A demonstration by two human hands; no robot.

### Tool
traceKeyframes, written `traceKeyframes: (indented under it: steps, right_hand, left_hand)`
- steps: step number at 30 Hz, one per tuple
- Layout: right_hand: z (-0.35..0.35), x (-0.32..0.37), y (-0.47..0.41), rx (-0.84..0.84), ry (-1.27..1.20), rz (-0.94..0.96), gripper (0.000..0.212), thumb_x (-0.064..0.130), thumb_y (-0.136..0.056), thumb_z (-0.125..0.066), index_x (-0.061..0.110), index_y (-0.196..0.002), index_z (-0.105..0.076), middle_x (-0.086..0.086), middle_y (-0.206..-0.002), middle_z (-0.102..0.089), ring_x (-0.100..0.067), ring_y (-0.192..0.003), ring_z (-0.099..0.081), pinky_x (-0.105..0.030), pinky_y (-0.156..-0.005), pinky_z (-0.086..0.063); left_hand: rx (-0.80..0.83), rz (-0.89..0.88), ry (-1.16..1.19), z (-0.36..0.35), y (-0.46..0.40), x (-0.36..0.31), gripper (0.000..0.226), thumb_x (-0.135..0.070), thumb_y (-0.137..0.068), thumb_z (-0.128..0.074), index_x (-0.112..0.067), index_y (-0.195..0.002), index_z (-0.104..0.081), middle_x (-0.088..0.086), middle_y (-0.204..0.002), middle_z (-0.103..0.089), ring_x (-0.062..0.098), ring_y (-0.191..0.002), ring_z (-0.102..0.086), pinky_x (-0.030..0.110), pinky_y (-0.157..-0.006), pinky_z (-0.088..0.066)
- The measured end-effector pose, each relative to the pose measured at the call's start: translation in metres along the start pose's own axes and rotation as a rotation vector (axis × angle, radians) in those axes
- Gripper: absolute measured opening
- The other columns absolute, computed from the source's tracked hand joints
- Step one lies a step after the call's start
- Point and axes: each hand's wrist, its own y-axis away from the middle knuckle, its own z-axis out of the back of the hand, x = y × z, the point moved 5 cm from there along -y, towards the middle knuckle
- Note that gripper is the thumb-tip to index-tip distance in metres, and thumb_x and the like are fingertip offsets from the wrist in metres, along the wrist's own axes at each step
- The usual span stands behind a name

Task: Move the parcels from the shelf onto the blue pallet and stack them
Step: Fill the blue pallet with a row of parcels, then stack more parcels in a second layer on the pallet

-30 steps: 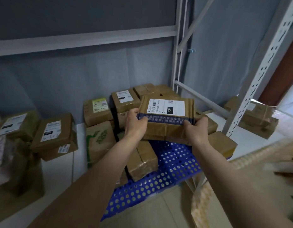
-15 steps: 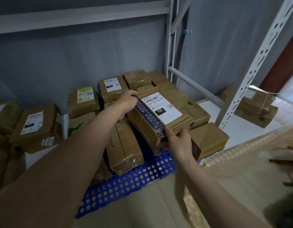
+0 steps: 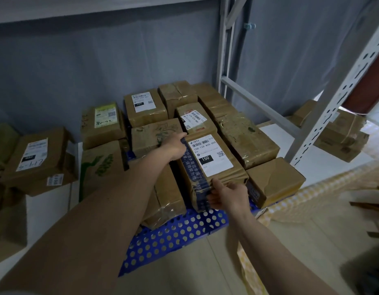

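A brown parcel (image 3: 214,160) with a white "150" label and a strip of blue tape lies flat among several other brown parcels on the blue perforated pallet (image 3: 169,235). My left hand (image 3: 173,145) grips its far left corner. My right hand (image 3: 229,196) holds its near end by the blue tape. A taped parcel (image 3: 165,194) lies to its left under my left forearm, and a plain one (image 3: 276,179) sits to its right.
White shelf boards hold more parcels at the left (image 3: 39,160) and at the right (image 3: 342,135). A grey perforated shelf upright (image 3: 333,96) stands right of the pallet. A yellow checked cloth (image 3: 312,192) lies on the floor at the right.
The "150" parcel has come down from in front of me, turned lengthwise, onto the pallet's stack. Both hands stay on it, the left now at its far corner, the right at its near end.
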Motion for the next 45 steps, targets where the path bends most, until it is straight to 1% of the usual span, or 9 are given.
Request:
traceKeyframes:
  steps: [7, 9, 12, 13, 15, 17, 22, 35, 45]
  right_hand:
    - [0.003, 0.007, -0.006, 0.146, 0.218, -0.025, 0.037, 0.034, -0.095, -0.055, 0.000, -0.087, -0.066, -0.009, -0.062, -0.068, -0.018, -0.054, -0.065, -0.036, -0.065, -0.059]
    - [0.011, 0.025, -0.004, 0.050, 0.485, 0.203, 0.037, 0.040, -0.094, -0.054, 0.007, -0.085, -0.069, -0.005, -0.064, -0.069, -0.017, -0.056, -0.066, -0.038, -0.066, -0.060]
    - [0.013, 0.060, 0.010, -0.097, 0.845, 0.678, 0.028, 0.041, -0.091, -0.057, 0.016, -0.085, -0.068, -0.003, -0.088, -0.069, -0.016, -0.084, -0.064, -0.039, -0.079, -0.055]
    - [0.007, 0.064, 0.010, -0.049, 0.992, 0.746, 0.028, 0.042, -0.087, -0.061, 0.020, -0.103, -0.065, -0.004, -0.112, -0.063, -0.018, -0.106, -0.056, -0.039, -0.092, -0.049]
    - [-0.004, 0.055, 0.000, 0.127, 1.291, 0.669, 0.070, 0.048, -0.078, -0.069, 0.032, -0.139, -0.039, -0.006, -0.151, -0.026, -0.029, -0.140, -0.019, -0.049, -0.114, -0.022]
    - [-0.011, 0.045, -0.008, 0.219, 1.445, 0.567, 0.094, 0.052, -0.075, -0.070, 0.038, -0.148, -0.013, -0.005, -0.157, 0.001, -0.034, -0.145, 0.006, -0.058, -0.116, -0.003]
    - [-0.017, 0.047, -0.022, 0.187, 1.493, 0.591, 0.102, 0.055, -0.073, -0.071, 0.038, -0.149, -0.005, -0.006, -0.155, 0.001, -0.037, -0.144, 0.004, -0.062, -0.115, -0.006]
    - [-0.020, 0.054, -0.027, 0.145, 1.548, 0.616, 0.099, 0.051, -0.072, -0.074, 0.036, -0.148, -0.012, -0.006, -0.151, -0.012, -0.037, -0.143, -0.007, -0.059, -0.113, -0.018]
    - [-0.028, 0.062, -0.013, 0.135, 1.653, 0.621, 0.095, 0.045, -0.077, -0.072, 0.035, -0.148, -0.010, -0.009, -0.154, -0.011, -0.036, -0.143, -0.008, -0.056, -0.115, -0.018]
  left_hand:
    - [-0.058, -0.109, -0.048, -0.008, 0.005, 0.003, 0.042, -0.006, -0.095, -0.044, -0.018, -0.135, -0.051, 0.007, -0.136, -0.043, 0.023, -0.120, -0.046, 0.031, -0.093, -0.043]
    - [-0.085, -0.172, -0.129, -0.005, 0.021, -0.001, 0.047, -0.014, -0.095, -0.051, -0.019, -0.141, -0.044, 0.007, -0.144, -0.036, 0.025, -0.135, -0.032, 0.036, -0.109, -0.031]
    - [0.154, -0.188, -0.261, -0.011, 0.050, 0.004, 0.084, -0.046, -0.082, -0.068, -0.029, -0.151, -0.022, -0.001, -0.160, -0.003, 0.025, -0.147, 0.000, 0.046, -0.117, -0.010]
    - [0.251, -0.166, -0.307, -0.016, 0.059, 0.010, 0.099, -0.053, -0.074, -0.072, -0.034, -0.152, -0.013, -0.004, -0.161, 0.009, 0.024, -0.147, 0.011, 0.052, -0.117, -0.006]
    - [0.349, -0.141, -0.429, -0.025, 0.072, 0.023, 0.124, -0.057, -0.062, -0.080, -0.041, -0.150, 0.005, -0.006, -0.157, 0.026, 0.027, -0.143, 0.027, 0.063, -0.114, -0.003]
    - [0.355, -0.119, -0.517, -0.034, 0.077, 0.035, 0.139, -0.051, -0.056, -0.086, -0.041, -0.146, 0.020, -0.004, -0.152, 0.036, 0.030, -0.139, 0.033, 0.068, -0.112, -0.002]
    - [0.226, -0.063, -0.491, -0.045, 0.080, 0.037, 0.142, -0.034, -0.061, -0.088, -0.039, -0.143, 0.028, 0.002, -0.154, 0.034, 0.029, -0.141, 0.029, 0.066, -0.112, 0.000]
    - [0.078, -0.107, -0.461, -0.047, 0.080, 0.026, 0.136, -0.048, -0.062, -0.084, -0.030, -0.149, 0.019, 0.009, -0.160, 0.008, 0.028, -0.148, 0.006, 0.055, -0.117, -0.001]
    - [0.026, -0.128, -0.476, -0.037, 0.095, 0.049, 0.138, -0.053, -0.060, -0.083, -0.023, -0.151, 0.016, 0.003, -0.160, 0.015, 0.025, -0.146, 0.016, 0.046, -0.119, 0.002]
